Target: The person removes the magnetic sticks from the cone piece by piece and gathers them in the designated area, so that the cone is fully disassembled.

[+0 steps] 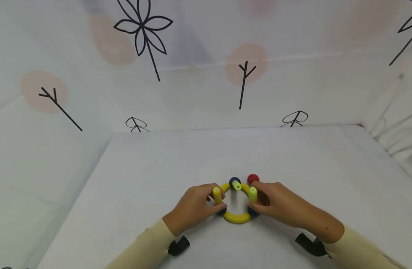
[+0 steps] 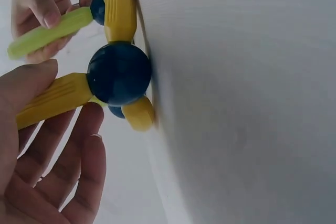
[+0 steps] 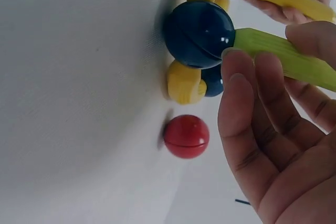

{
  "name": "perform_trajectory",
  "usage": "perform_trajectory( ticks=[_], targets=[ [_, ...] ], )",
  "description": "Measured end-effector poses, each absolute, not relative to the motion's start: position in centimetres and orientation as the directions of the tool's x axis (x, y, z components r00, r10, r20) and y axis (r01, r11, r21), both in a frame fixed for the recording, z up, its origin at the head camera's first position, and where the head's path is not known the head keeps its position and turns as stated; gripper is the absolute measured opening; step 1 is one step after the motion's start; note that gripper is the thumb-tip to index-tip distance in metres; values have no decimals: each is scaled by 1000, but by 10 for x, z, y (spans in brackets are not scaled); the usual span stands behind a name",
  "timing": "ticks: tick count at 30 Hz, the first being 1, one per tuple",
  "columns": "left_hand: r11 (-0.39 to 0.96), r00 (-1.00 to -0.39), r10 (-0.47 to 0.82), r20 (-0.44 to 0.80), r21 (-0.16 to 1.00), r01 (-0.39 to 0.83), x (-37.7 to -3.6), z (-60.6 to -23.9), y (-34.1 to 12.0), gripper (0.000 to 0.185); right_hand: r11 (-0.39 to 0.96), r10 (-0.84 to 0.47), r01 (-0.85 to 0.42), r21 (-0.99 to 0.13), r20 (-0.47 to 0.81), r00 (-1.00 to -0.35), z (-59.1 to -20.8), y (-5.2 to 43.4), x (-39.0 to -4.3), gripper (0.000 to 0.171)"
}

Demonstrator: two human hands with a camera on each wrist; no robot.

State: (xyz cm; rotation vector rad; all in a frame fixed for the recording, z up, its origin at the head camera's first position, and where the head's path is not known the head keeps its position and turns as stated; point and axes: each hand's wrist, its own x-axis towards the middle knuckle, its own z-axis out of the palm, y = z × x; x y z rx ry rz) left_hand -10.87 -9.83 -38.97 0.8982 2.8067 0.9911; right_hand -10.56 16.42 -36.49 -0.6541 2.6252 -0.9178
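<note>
A ring of curved yellow pieces (image 1: 237,218) joined by dark blue balls (image 2: 119,74) lies on the white table (image 1: 159,168). Three short sticks stand up from the balls. My left hand (image 1: 215,204) grips the yellow stick (image 1: 217,194) on the ring's left, thumb (image 2: 31,80) on top of it. My right hand (image 1: 255,201) pinches the light green stick (image 1: 253,194) on the right, with fingers (image 3: 239,82) against it near its blue ball (image 3: 199,32). A third pale stick (image 1: 237,185) stands at the back. A loose red ball (image 1: 253,178) rests beside the ring, by my right hand.
A white sheet printed with black twigs and pink circles (image 1: 246,63) rises behind and beside the table. The table's left edge (image 1: 88,179) drops off. Black wrist mounts (image 1: 179,246) sit under both cream sleeves.
</note>
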Motion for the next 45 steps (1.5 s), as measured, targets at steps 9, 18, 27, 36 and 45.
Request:
perform_trajectory(
  ticks=[9, 18, 27, 36, 45],
  targets=[
    [648, -830, 545, 121, 567, 508, -104, -386, -113, 18, 696, -495, -292, -656, -144, -857, -361, 175, -98, 20],
    [713, -842, 530, 96, 487, 504, -98, -379, -122, 16, 740, -463, -258, -622, -192, -865, -362, 183, -93, 19],
    [808, -866, 496, 64, 332, 487, -96, -373, -122, 14, 799, -404, -222, -559, -226, -886, -365, 187, -91, 19],
    [813, -879, 477, 6, 377, 444, -100, -383, -123, 13, 829, -373, -187, -527, -272, -887, -376, 190, -97, 23],
    [827, -880, 468, -75, 388, 407, -105, -391, -121, 17, 838, -388, -199, -507, -299, -872, -387, 192, -103, 25]
  ],
)
